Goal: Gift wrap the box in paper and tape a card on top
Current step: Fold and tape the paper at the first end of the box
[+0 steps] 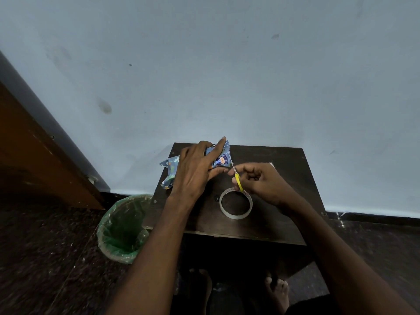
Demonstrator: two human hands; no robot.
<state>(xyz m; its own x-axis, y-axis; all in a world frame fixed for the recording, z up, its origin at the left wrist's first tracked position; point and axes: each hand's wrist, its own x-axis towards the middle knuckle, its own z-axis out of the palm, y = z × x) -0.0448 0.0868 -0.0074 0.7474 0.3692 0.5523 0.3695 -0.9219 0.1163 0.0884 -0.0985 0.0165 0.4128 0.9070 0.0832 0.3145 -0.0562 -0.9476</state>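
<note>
While the left hand (197, 169) lies spread over the box in blue patterned paper (219, 156), fingers splayed wide and pressing it down onto the bench (284, 178), the right hand (261, 180) is closed around the yellow handles of a pair of scissors (237, 179). The scissor blades point up and toward the wrapped box, their tips just beside the left thumb and the box's near right corner. Loose, crumpled paper sticks out from under the left hand on the left side, overhanging the bench edge. The box sits at the far left corner of the dark bench, close to the pale wall (227, 76). A roll of clear tape (236, 205) lies flat on the bench just below the right hand. On the floor to the left of the bench stands a green bin (122, 226) lined with a clear bag.
</note>
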